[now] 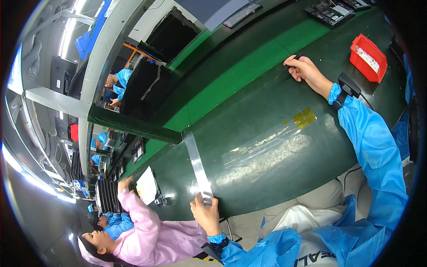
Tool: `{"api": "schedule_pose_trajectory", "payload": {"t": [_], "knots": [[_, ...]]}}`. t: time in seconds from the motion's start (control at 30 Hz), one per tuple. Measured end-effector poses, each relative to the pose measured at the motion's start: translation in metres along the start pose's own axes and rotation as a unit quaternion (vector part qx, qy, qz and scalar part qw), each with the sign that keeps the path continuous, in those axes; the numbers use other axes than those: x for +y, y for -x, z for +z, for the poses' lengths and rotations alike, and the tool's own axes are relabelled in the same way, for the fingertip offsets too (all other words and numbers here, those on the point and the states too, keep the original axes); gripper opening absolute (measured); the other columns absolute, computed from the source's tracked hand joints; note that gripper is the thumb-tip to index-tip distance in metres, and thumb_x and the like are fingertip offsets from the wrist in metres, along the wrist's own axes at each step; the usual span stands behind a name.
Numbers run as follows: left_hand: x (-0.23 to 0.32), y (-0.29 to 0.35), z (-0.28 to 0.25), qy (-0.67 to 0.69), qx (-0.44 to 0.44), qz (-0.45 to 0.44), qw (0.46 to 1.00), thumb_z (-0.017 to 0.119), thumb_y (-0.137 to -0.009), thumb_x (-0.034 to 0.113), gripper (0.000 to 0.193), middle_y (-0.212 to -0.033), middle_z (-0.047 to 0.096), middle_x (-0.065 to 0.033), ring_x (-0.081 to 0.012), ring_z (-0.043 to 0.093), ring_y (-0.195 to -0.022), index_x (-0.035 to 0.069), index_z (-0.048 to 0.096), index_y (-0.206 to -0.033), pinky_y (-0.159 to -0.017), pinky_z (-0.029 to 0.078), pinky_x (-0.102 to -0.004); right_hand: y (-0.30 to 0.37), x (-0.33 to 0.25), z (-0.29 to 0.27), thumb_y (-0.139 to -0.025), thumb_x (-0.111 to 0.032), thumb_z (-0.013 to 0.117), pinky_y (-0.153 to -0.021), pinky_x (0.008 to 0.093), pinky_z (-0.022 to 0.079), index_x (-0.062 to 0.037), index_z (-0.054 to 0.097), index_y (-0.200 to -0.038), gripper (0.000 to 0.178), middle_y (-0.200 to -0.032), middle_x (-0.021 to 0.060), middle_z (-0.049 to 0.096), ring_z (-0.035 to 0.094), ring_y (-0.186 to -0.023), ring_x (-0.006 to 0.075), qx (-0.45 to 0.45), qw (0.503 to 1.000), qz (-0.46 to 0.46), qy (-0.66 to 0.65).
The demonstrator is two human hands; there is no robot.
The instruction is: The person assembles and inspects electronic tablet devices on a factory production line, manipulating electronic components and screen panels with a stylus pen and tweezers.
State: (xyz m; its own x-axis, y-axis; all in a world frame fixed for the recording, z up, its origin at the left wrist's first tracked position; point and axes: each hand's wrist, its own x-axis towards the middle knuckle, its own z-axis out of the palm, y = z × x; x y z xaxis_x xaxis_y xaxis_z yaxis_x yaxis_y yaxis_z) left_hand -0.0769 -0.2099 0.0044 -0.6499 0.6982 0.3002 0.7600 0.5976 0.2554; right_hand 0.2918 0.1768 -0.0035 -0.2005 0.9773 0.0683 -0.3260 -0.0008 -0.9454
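My left hand (206, 214) is at the near edge of the dark green table (249, 115), thumb and fingers curled around a small shiny, clear piece (207, 199) that I cannot make out well. Right under it ends a pale, glossy strip of tape (195, 162) that runs away across the tabletop. Farther off to the right, my right hand (307, 73) hovers over the table beside the bright green belt. Its fingers close on a thin dark pair of tweezers (300, 54), partly hidden by the hand.
A red bin (368, 58) with small pale parts stands at the right. Dark electronic units (331, 12) lie at the far right. A green-black post bar (133, 127) juts over the table's left. A co-worker in a pink sleeve (142, 213) sits to the left, near white paper (147, 186).
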Motion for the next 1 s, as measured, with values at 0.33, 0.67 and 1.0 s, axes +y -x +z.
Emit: {"api": "schedule_pose_trajectory", "payload": {"t": [0.33, 0.67, 1.0], "knots": [[-0.005, -0.015, 0.002, -0.043, 0.032, 0.045, 0.998, 0.076, -0.082, 0.021, 0.043, -0.107, 0.064, -0.0158, -0.0341, 0.062, -0.101, 0.004, 0.069, -0.121, -0.09, 0.05, -0.0463, -0.002, 0.004, -0.001, -0.096, -0.027, 0.066, -0.051, 0.0238, 0.04, -0.0063, 0.065, -0.091, 0.022, -0.072, 0.0004, 0.059, 0.053, -0.058, 0.0079, -0.009, 1.0, 0.024, 0.002], [-0.012, -0.029, 0.023, -0.03, 0.09, 0.091, 0.991, 0.072, -0.09, 0.02, 0.026, -0.098, 0.063, -0.0127, -0.0309, 0.06, -0.094, 0.006, 0.077, -0.112, -0.087, 0.047, -0.045, -0.008, 0.004, 0.004, -0.096, -0.028, 0.066, -0.053, 0.0249, 0.043, -0.004, 0.066, -0.098, 0.024, -0.078, 0.0036, 0.062, 0.057, -0.06, 0.0103, -0.016, 0.999, 0.026, 0.012], [-0.011, -0.045, 0.013, -0.022, 0.093, 0.179, 0.979, 0.078, -0.087, 0.021, 0.035, -0.109, 0.062, -0.0134, -0.0269, 0.061, -0.098, 0.003, 0.071, -0.115, -0.081, 0.049, -0.0392, 0.002, 0.002, -0.003, -0.094, -0.031, 0.069, -0.057, 0.0267, 0.046, -0.005, 0.066, -0.101, 0.027, -0.081, 0.0056, 0.064, 0.059, -0.065, 0.0117, -0.001, 0.999, 0.042, -0.017]]}}
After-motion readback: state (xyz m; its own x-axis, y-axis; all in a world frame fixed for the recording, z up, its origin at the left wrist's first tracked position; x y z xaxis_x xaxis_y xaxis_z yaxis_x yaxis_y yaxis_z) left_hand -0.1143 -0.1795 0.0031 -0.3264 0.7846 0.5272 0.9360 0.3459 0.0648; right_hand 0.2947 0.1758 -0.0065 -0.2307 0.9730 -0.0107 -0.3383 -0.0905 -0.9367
